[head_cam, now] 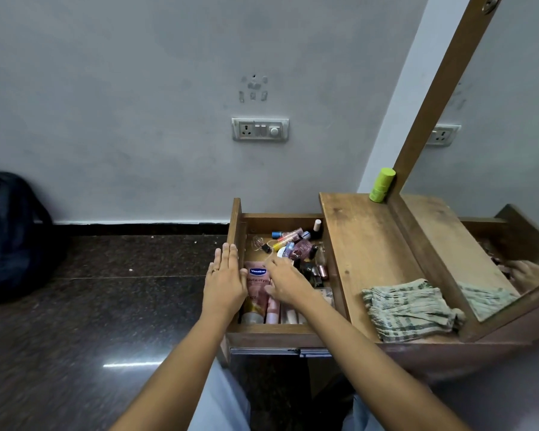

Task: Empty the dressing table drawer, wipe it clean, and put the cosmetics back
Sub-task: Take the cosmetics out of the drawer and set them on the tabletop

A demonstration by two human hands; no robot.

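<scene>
The left hand point(226, 275) lies flat with straight fingers against the left wall of the open drawer point(237, 225) and grasps nothing. The right hand point(285, 283) reaches into the drawer just beside it, and its fingers lie over a pink Vaseline tube point(255, 293). Whether they close around the tube cannot be told. Beyond the right fingertips lie the small cosmetics point(296, 244), bottles and tubes mixed together, all inside the drawer. To the right of the right hand, on the dressing table top point(364, 244), lies a folded checked cloth point(409, 309). Farther behind it a green cylinder point(382, 185) stands against the mirror frame point(433, 104).
</scene>
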